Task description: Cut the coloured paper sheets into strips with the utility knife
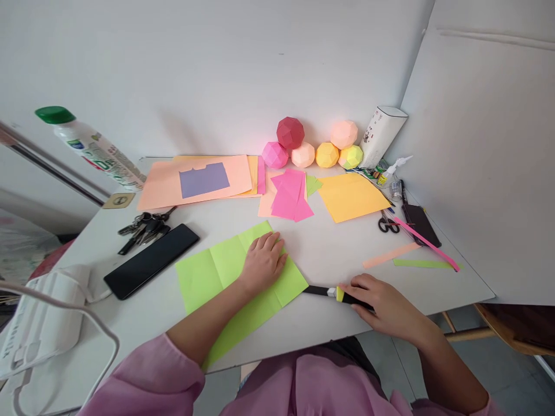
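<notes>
Green sheet [221, 260]: creased, folds uncut; I'm pressing, left hand [263, 260] spread flat
Knife [332, 292]: right hand [379, 306] gripping
Balls [302, 155]: six looking finished, twelve o'clock

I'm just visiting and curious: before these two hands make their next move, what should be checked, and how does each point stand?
1. Green sheet steadied: ok, the left hand rests on it.
2. Knife held by its handle: ok, it is in the right hand.
3. Blade clear of the left fingers: ok, there is a gap, with the tip by the sheet's right corner.
4. Sheet well inside the table: not ok, its near corner reaches the front edge.
5. Blade locked: cannot tell.
6. Scissors out of the way: ok, they lie apart from both hands.
</notes>
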The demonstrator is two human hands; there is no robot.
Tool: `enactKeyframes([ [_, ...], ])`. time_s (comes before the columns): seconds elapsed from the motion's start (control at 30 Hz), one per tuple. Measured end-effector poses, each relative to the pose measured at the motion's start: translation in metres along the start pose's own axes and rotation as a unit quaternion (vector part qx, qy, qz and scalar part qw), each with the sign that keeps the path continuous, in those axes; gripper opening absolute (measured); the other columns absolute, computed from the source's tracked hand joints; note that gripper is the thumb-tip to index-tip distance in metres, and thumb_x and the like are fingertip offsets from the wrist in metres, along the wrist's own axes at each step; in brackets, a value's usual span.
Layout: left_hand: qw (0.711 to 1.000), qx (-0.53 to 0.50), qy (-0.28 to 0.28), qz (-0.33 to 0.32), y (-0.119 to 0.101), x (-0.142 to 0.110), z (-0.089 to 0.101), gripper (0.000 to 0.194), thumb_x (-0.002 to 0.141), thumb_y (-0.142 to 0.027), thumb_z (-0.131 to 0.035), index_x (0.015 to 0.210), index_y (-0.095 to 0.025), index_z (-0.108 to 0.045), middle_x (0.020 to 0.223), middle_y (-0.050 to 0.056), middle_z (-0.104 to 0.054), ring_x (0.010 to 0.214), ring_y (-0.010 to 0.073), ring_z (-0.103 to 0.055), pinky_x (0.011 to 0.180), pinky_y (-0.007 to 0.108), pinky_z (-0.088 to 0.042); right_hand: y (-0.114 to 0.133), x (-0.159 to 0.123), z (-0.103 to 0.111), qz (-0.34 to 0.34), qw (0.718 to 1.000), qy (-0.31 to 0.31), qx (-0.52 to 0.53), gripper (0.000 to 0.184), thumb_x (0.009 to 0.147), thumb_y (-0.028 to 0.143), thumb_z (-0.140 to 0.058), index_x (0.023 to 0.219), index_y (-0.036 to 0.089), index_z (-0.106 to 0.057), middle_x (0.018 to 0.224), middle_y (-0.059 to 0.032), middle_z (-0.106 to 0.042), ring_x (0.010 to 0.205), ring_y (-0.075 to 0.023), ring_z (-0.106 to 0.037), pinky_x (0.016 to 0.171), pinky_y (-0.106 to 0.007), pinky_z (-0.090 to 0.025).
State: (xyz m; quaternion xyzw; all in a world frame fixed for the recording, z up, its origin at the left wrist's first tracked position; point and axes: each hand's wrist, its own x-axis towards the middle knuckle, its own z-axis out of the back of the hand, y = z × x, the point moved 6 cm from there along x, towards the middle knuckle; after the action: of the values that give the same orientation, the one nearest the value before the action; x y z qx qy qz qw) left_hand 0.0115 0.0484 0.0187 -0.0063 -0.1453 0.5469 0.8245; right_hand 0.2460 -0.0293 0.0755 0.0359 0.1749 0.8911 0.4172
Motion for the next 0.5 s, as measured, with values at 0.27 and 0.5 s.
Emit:
enactKeyframes([
  [0.27,0.999,0.040,0.010,0.019,0.000,0.000,-0.005,0.051,0.093,-0.037,-0.033,0.127,-0.004,-0.050,0.141,0.021,-0.044,0.131,0.0327,-0.039,0.107,0.047,-0.035,0.004,0.024,-0.001,0.006,1.000,0.000,-0.030,0.040,0.087,0.014,-0.047,0.125,0.019,-0.058,0.097,-0.0107,-0.062,0.091,-0.0227,-0.060,0.072,-0.036,-0.054],
  [0.5,0.999,0.038,0.028,0.016,0.010,0.005,-0.004,0.046,0.095,-0.032,-0.027,0.124,-0.009,-0.055,0.138,0.014,-0.049,0.136,0.0307,-0.034,0.111,0.048,-0.029,0.003,0.055,-0.007,-0.007,0.998,0.033,-0.062,0.040,0.087,0.018,-0.049,0.126,0.015,-0.057,0.100,-0.0125,-0.062,0.094,-0.0239,-0.059,0.073,-0.036,-0.054],
])
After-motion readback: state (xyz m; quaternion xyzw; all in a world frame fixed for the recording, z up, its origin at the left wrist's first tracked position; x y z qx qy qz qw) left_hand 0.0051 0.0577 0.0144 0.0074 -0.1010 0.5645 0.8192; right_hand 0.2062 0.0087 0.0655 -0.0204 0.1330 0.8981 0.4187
